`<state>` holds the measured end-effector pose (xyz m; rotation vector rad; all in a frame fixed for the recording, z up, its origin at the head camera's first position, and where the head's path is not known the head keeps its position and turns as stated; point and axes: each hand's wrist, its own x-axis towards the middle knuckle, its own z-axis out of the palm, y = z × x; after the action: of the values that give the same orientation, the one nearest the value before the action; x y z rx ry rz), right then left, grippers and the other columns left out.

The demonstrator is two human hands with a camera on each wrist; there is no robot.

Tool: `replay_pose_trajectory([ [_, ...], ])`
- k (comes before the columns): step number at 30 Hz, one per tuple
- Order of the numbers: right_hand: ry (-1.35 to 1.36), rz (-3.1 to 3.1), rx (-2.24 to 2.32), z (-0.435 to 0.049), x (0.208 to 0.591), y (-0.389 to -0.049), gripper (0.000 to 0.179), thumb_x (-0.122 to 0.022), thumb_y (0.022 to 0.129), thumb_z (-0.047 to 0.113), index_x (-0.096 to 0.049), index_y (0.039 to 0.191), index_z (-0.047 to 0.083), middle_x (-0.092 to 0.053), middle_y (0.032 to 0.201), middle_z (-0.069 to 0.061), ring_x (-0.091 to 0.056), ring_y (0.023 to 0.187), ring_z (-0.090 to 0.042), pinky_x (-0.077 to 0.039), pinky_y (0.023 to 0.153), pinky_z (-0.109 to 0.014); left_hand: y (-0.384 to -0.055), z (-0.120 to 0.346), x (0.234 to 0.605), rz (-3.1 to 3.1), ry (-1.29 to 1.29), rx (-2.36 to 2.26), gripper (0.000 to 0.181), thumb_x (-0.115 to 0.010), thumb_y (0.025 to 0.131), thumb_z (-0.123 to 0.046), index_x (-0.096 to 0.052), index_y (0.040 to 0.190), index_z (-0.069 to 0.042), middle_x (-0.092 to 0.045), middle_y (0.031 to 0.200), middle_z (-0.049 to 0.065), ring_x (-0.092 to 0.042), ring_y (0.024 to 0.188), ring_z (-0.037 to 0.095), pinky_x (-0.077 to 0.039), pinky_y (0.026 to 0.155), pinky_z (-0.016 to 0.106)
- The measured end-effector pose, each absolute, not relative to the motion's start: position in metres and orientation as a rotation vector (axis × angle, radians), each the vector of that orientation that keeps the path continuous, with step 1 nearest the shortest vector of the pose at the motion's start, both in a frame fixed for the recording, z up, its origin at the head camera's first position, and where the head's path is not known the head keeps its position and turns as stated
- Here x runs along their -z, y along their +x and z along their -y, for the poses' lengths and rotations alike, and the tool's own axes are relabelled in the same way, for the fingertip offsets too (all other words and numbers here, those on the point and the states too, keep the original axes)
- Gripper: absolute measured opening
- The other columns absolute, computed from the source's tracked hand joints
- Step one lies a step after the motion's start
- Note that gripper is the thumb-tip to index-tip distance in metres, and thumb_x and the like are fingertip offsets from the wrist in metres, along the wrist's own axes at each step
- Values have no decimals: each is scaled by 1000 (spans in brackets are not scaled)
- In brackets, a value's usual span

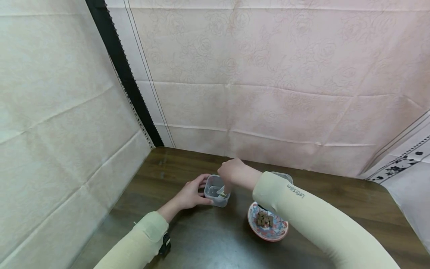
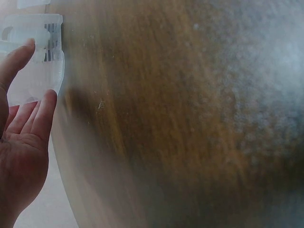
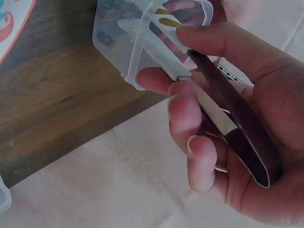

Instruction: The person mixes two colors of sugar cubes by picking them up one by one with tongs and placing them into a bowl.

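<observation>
My left hand [image 1: 193,192] holds a clear plastic container [image 1: 220,201] by its left side, thumb at the near wall and fingers along the far side. In the left wrist view the thumb and fingers lie against the container [image 2: 35,71]. Above it, my right hand [image 1: 233,173] grips tongs [image 3: 223,90] with dark brown handles and pale tips, between thumb and curled fingers. The pale tips [image 1: 221,191] reach down inside the container. Close to the tips, the right wrist view shows a small yellowish patch.
A patterned bowl [image 1: 268,238] with a reddish rim stands right of the container, holding several brown cubes [image 1: 263,219]. Another clear container [image 1: 285,176] is partly hidden behind my right sleeve. Cloth-covered walls [image 1: 268,93] rise behind and left of the brown table [image 1: 208,239].
</observation>
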<state>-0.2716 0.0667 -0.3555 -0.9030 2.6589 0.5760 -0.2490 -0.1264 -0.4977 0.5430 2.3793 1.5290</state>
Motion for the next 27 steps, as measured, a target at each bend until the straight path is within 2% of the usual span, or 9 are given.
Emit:
replay_pose_trajectory([
  [9, -906, -2650, -580, -65, 361, -272, 30, -84, 89, 42, -74, 103, 18, -69, 93, 3, -61, 79, -14, -60, 75, -34, -249, 126, 499, -2370, 548, -1535, 85, -89, 88, -5, -41, 158, -6, -53, 153, 21, -52, 145, 41, -57, 105, 47],
  [16, -916, -2651, -538, -69, 362, -275, 28, -83, 90, 41, -73, 100, 17, -67, 89, 3, -59, 76, -14, -59, 70, -35, -250, 127, 499, -2361, 555, -1541, 84, -89, 88, -5, -42, 158, -7, -53, 153, 21, -52, 145, 41, -57, 105, 47],
  [21, -913, -2637, -443, -77, 356, -278, 27, -80, 92, 39, -68, 82, 17, -64, 74, 4, -59, 62, -12, -53, 57, -32, -252, 127, 501, -2355, 566, -1549, 84, -89, 87, -4, -43, 157, -8, -53, 153, 19, -52, 145, 41, -57, 105, 47],
  [27, -909, -2560, -278, -92, 344, -284, 45, -71, 95, 26, -54, 54, 20, -51, 45, 9, -49, 42, -8, -36, 43, -25, -252, 128, 500, -2352, 570, -1558, 84, -89, 87, -4, -43, 157, -8, -53, 154, 19, -52, 144, 40, -57, 105, 46],
])
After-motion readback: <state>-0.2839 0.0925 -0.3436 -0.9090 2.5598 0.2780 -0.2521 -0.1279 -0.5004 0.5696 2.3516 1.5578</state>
